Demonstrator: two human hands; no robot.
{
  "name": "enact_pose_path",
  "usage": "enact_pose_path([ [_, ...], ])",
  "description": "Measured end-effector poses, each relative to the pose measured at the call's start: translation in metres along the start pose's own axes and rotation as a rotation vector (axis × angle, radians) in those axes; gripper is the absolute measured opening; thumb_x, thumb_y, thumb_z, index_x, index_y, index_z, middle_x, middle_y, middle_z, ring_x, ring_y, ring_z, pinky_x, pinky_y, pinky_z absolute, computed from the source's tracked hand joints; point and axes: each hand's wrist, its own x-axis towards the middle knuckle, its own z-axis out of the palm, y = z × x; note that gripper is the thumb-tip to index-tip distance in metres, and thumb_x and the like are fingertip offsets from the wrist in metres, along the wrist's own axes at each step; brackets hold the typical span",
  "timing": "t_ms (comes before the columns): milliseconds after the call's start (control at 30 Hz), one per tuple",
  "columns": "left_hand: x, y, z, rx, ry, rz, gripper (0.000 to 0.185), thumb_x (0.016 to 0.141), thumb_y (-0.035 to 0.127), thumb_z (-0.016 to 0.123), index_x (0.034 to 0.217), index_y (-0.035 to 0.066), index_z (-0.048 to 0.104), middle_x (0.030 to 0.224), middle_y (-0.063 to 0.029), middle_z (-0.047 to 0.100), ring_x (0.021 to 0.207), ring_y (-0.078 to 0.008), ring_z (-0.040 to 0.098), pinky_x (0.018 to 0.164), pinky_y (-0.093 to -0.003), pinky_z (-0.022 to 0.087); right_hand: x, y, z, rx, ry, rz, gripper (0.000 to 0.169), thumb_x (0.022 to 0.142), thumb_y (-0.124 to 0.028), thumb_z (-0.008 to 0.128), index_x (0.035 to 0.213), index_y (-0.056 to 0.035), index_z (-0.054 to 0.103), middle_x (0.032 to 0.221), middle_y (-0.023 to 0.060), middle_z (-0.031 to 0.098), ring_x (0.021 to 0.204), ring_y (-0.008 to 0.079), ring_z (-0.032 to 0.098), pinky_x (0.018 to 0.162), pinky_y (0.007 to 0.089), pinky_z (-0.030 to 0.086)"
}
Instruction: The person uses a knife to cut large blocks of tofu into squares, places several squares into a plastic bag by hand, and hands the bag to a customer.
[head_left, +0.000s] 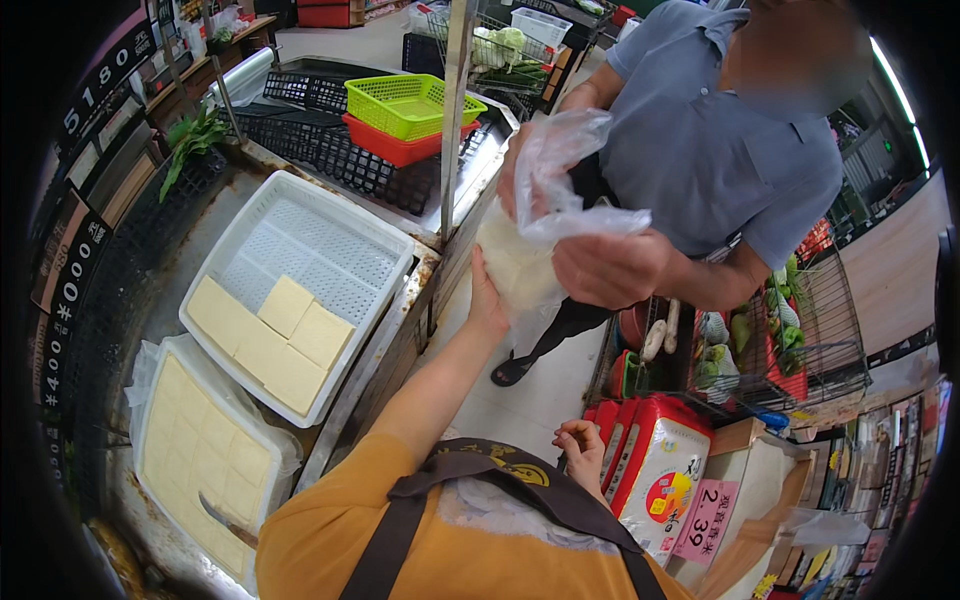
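Observation:
My left hand (487, 296) is stretched forward, its palm and fingers against a pale block of tofu (517, 259) in a thin clear plastic bag (555, 180). Facing me, a person in a grey polo shirt has both hands on the bag's upper part. My right hand (583, 448) is near my apron, fingers curled; nothing shows in it. To the left, a white perforated tray (300, 225) holds several tofu blocks (289, 352). Below it, a plastic-lined white tray (274, 487) holds a scored tofu slab (202, 457) with a curved knife blade (217, 511) on it.
A metal post (452, 112) rises at the stall's corner. Green (412, 105) and red (397, 146) baskets are stacked behind it. Produce lies in a wire shopping cart (817, 330) at the right, above red-edged rice bags (660, 465) and a wooden bin (757, 510).

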Motion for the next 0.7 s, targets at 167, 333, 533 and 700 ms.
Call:
enact_pose_path([
  [167, 0.029, -0.012, 0.014, -0.137, -0.285, -0.018, 0.08, 0.08, 0.069, 0.037, 0.136, 0.013, 0.031, 0.137, -0.0087, 0.038, 0.124, -0.0282, 0.038, 0.104, -0.0445, 0.029, 0.009, -0.007, -0.003, 0.048, -0.008, 0.007, 0.011, 0.084, 0.002, 0.055, 0.095, -0.0002, 0.054, 0.088, 0.006, 0.057, 0.082, 0.0113, 0.056, 0.071, 0.0261, 0.05],
  [333, 0.053, -0.009, 0.027, -0.15, -0.361, -0.047, 0.08, 0.081, 0.069, 0.036, 0.138, 0.014, 0.027, 0.141, -0.0097, 0.032, 0.127, -0.0296, 0.033, 0.104, -0.0489, 0.025, 0.02, -0.01, 0.006, 0.055, -0.086, -0.012, 0.014, 0.083, 0.003, 0.055, 0.097, -0.0005, 0.054, 0.088, 0.0061, 0.057, 0.083, 0.0123, 0.056, 0.072, 0.0268, 0.051],
  [533, 0.046, -0.008, 0.003, 0.142, 0.109, 0.001, 0.069, 0.084, 0.058, 0.043, 0.134, 0.014, 0.025, 0.139, -0.0095, 0.03, 0.123, -0.0311, 0.035, 0.1, -0.0552, 0.025, 0.035, -0.011, 0.023, 0.046, -0.224, 0.046, 0.014, 0.083, 0.001, 0.056, 0.097, -0.0002, 0.054, 0.087, 0.0066, 0.058, 0.081, 0.0128, 0.057, 0.072, 0.0268, 0.05],
  [700, -0.05, -0.003, -0.049, 0.246, 0.359, -0.115, 0.034, 0.084, 0.04, 0.054, 0.107, 0.015, 0.053, 0.112, -0.0036, 0.054, 0.106, -0.0192, 0.052, 0.087, -0.0384, 0.04, 0.059, 0.002, 0.055, -0.031, -0.543, 0.169, 0.014, 0.085, 0.001, 0.054, 0.099, -0.0007, 0.053, 0.087, 0.006, 0.058, 0.082, 0.0117, 0.056, 0.072, 0.0263, 0.049],
])
